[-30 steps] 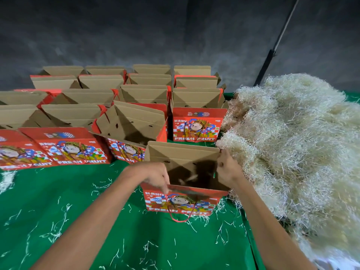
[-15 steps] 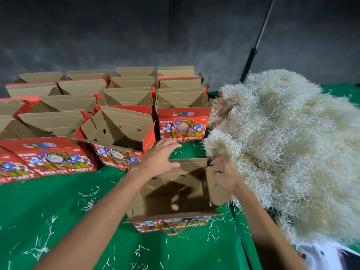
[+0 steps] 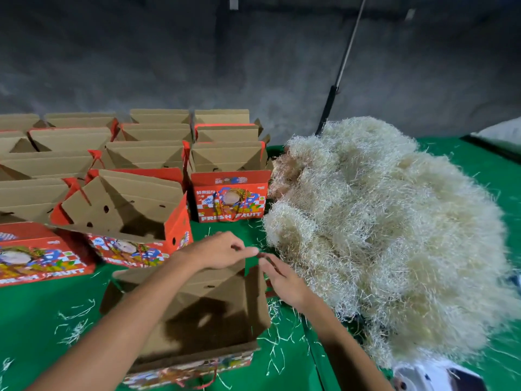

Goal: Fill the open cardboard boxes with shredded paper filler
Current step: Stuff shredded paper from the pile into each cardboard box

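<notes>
An open cardboard box [image 3: 197, 320] with a red printed front stands right before me on the green table, its brown inside holding no filler. My left hand [image 3: 220, 251] reaches over the box's far edge, fingers stretched toward the far right corner. My right hand [image 3: 282, 277] hovers at that same corner with straight fingers, its tips almost meeting the left fingertips. Neither hand holds anything. A big heap of pale shredded paper filler [image 3: 380, 235] lies just right of the box and my right hand.
Several more open red "Fresh Fruit" boxes [image 3: 135, 210] stand in rows at the back left, one tilted toward me. Loose paper strands litter the green table [image 3: 42, 320]. A dark pole [image 3: 329, 105] leans against the grey wall behind the heap.
The box in front has slid closer and its flaps are spread wider. My right hand has let go of the right flap, and both hands now meet at the far right corner.
</notes>
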Demonstrator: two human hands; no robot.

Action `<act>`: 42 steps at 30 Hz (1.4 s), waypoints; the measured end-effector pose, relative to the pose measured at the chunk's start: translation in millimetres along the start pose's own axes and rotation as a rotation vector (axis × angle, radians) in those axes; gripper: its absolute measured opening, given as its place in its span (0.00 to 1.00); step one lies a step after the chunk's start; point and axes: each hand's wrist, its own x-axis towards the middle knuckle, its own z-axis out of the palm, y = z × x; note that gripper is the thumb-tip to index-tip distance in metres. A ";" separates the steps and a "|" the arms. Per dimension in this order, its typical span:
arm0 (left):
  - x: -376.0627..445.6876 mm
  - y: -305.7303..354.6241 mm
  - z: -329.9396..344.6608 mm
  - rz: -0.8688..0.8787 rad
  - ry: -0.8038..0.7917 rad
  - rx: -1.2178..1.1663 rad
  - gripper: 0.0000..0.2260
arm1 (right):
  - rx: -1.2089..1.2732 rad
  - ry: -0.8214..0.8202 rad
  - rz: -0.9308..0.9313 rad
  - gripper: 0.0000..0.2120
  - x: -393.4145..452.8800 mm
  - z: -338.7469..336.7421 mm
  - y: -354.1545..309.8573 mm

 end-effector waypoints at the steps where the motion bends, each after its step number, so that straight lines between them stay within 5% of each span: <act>1: 6.4 6.4 0.8 0.029 -0.006 -0.060 0.33 | -0.013 0.041 -0.014 0.16 2.8 -7.3 -2.9; 6: 52.7 38.2 4.7 0.101 0.035 -0.077 0.19 | -0.245 0.183 -0.123 0.19 26.9 -65.8 -10.9; 13: 123.8 65.3 21.5 0.010 0.094 -0.003 0.29 | -0.844 0.329 -0.061 0.37 104.0 -111.0 14.6; 21: 176.0 58.0 36.3 -0.120 0.065 0.078 0.30 | -1.258 0.096 0.051 0.40 203.9 -123.2 61.2; 25: 192.2 36.9 44.2 -0.152 0.015 0.079 0.30 | -1.282 0.039 0.076 0.50 237.6 -126.7 80.2; 29: 209.7 18.4 49.3 -0.208 0.003 0.078 0.28 | -1.118 0.004 0.055 0.34 256.0 -127.5 99.0; 35: 229.3 14.9 54.7 -0.347 0.157 -0.211 0.23 | -1.020 0.140 -0.199 0.16 259.3 -131.9 91.1; 42: 243.2 25.3 34.9 -0.718 0.146 -1.342 0.41 | -0.650 0.280 -0.554 0.18 245.8 -118.4 29.9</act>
